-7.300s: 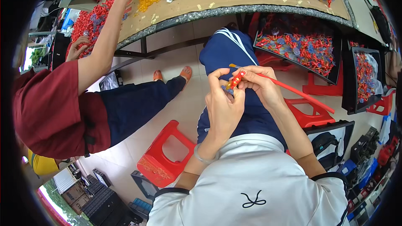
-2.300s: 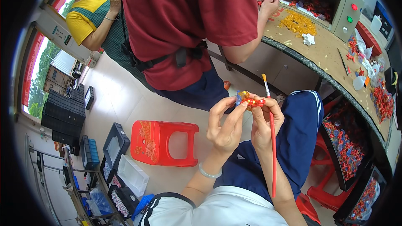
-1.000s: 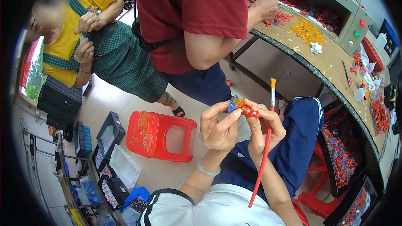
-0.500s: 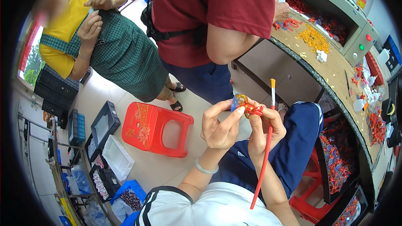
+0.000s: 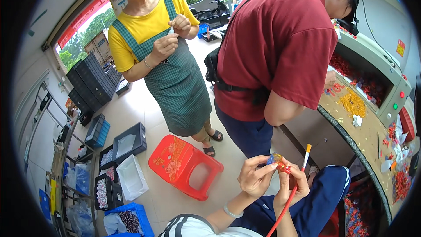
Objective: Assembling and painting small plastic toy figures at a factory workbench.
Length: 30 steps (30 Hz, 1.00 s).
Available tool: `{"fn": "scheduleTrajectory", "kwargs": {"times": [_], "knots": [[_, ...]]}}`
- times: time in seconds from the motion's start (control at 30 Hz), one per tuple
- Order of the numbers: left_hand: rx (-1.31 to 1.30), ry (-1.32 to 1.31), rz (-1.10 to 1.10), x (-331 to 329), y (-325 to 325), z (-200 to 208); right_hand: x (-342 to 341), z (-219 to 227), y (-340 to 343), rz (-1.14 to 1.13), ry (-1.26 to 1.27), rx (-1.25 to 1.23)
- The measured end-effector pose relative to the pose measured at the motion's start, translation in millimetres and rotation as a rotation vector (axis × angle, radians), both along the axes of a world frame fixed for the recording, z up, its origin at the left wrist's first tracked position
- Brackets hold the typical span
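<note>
"Where is the little coloured piece (image 5: 279, 162)?"

"Up between the two hands, near the navy trousers (image 5: 324, 195). The left hand (image 5: 254, 181) pinches its blue side between thumb and fingertips, with hardly any gap."

"And the right hand (image 5: 294, 184)?"

"Thumb and fingers pressed in at the red end. A brush (image 5: 283, 214) runs through that hand too, bristles up, its red handle slanting down. How the fingers sit behind the piece, I cannot tell."

"What is around them?"

"A red stool (image 5: 169, 160) on the floor (image 5: 136, 109) to the left, with a white tray (image 5: 131, 177) and a blue crate (image 5: 142, 215) farther over."

"Who blocks the view?"

"A person in a dark red shirt (image 5: 280, 48), bent at the table (image 5: 367, 137), hides part of it. Another, in a checked apron (image 5: 177, 87), stands beyond the stool."

"And on the table?"

"Yellow bits (image 5: 352, 104) and a crumpled white tissue (image 5: 357, 120), beside a grey machine (image 5: 398, 85)."
</note>
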State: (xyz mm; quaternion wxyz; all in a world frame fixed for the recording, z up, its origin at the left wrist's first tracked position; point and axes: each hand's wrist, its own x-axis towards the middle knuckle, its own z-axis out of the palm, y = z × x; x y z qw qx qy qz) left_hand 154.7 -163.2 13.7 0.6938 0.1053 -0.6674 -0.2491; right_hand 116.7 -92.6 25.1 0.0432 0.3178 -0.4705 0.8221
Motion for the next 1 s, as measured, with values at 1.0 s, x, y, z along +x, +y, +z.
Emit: {"fn": "scheduleTrajectory", "kwargs": {"times": [1.0], "knots": [[-0.118, -0.224, -0.035, -1.0, 8.5, 2.4, -12.9, -24.8, 8.6, 0.127, -0.262, -0.09]]}}
